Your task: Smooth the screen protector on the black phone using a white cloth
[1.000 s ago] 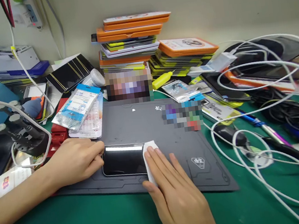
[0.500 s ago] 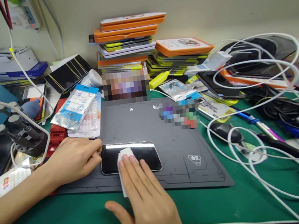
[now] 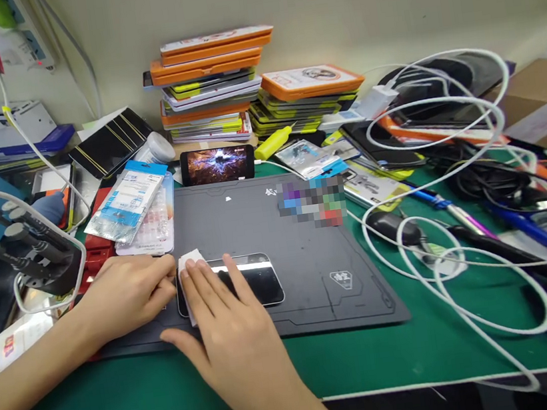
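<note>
The smartphone (image 3: 258, 275) lies screen-up on the grey mat (image 3: 219, 219), probably for cushioning. The right hand (image 3: 237, 331), flat, holds a white wipe (image 3: 190, 257) against its left end; the left hand (image 3: 136, 290) curls there, likely bracing; whether it grips, I cannot tell.

lone head-worn view, near, facing forward-down over phone (image 3: 262, 279), green bench (image 3: 349, 364)

Right fingers (image 3: 206, 288) press white wipe (image 3: 190, 256) against phone (image 3: 262, 278); left fingers (image 3: 164, 269) perhaps touch phone's edge.
</note>
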`<act>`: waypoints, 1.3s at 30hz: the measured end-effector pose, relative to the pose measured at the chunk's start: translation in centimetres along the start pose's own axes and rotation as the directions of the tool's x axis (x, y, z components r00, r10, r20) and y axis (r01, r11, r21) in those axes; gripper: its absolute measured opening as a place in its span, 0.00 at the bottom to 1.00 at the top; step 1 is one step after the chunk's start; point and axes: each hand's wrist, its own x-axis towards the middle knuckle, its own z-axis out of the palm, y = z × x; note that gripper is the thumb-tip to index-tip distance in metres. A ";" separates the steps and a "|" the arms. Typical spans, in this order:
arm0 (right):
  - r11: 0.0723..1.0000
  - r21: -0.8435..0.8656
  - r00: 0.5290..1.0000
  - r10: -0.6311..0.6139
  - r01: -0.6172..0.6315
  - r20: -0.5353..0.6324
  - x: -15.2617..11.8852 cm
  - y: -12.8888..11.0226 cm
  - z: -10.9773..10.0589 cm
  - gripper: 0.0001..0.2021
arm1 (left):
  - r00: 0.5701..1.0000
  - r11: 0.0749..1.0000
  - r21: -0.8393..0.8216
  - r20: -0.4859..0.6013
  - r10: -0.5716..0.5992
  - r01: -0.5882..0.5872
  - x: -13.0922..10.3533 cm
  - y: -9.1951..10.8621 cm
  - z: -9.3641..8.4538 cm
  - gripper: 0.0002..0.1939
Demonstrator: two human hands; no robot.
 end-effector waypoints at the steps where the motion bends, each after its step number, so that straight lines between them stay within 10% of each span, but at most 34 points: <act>1: 1.000 -0.022 1.000 0.005 -0.005 0.003 -0.1 0.6 -0.3 0.33 | 1.000 1.000 -0.003 0.003 0.000 0.000 0.0 0.0 0.0 0.10; 11: 0.987 -0.157 0.998 0.021 -0.031 -0.063 -3.9 5.8 -2.8 0.29 | 0.997 1.000 0.003 0.074 -0.025 0.025 0.0 0.3 0.1 0.09; 21: 0.988 -0.152 0.998 0.000 -0.010 -0.066 -6.1 3.1 -2.9 0.31 | 0.999 1.000 -0.012 0.044 -0.013 0.014 0.0 0.3 0.4 0.08; 31: 0.999 -0.019 0.999 -0.041 0.040 -0.036 -2.8 -1.3 -0.5 0.30 | 0.993 0.998 -0.046 -0.115 0.038 -0.043 -0.3 0.3 0.2 0.10; 39: 0.999 -0.045 0.998 -0.027 0.029 0.056 -0.6 0.0 -0.1 0.30 | 0.992 0.998 0.000 -0.111 0.066 -0.067 -0.2 0.2 0.0 0.11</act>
